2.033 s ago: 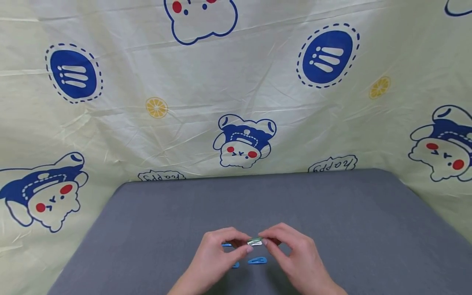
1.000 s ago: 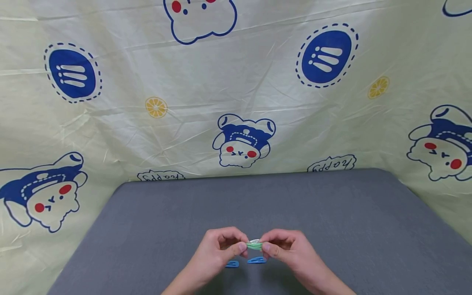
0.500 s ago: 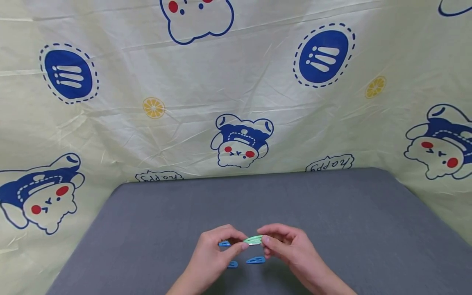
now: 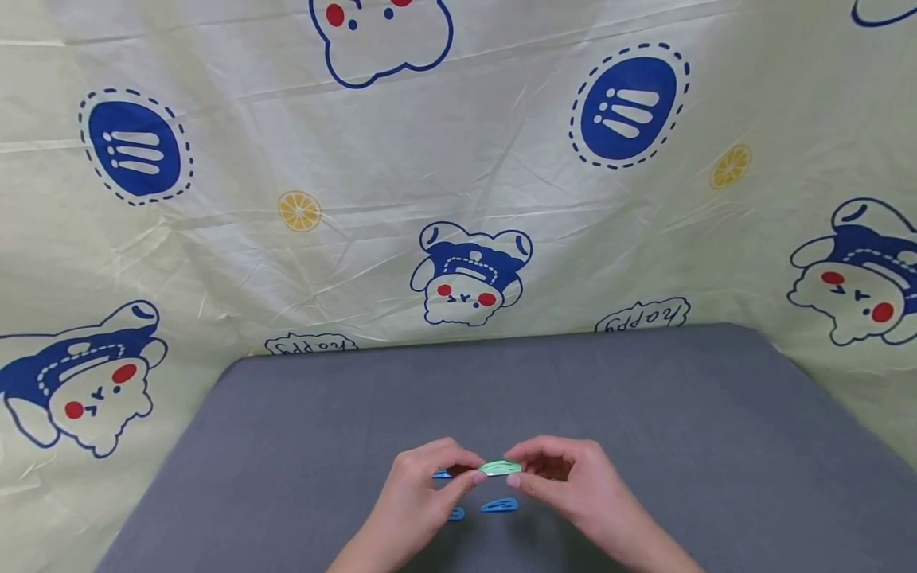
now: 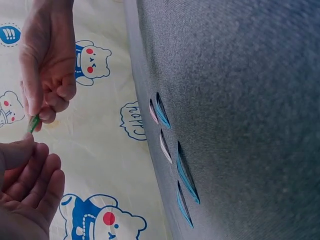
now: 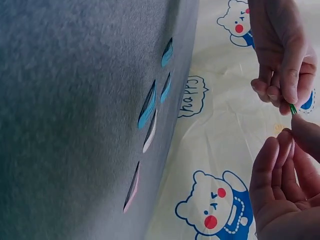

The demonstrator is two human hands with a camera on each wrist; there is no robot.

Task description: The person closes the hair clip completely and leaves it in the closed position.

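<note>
A green snap hair clip (image 4: 500,468) is held level above the table between my two hands. My left hand (image 4: 423,489) pinches its left end between thumb and forefinger. At the right end, the thumb and forefinger of my right hand (image 4: 573,481) grip it, the other fingers curled behind. Only a sliver of the clip (image 5: 33,123) shows in the left wrist view. On the table below lies a blue hair clip (image 4: 500,505); my left hand partly covers two more blue ones. A white clip (image 5: 165,146) and a pink clip (image 5: 153,111) also lie there, hidden in the head view.
The grey cloth-covered table (image 4: 322,430) extends away to the back and both sides. Behind it hangs a pale curtain (image 4: 372,167) printed with blue cartoon bears, which runs down around the table's edges.
The green clip, silvery underside showing two seconds ago, has been turned about in the fingers and now shows its green face. My right fingers have shifted on its end; the table clips stay put.
</note>
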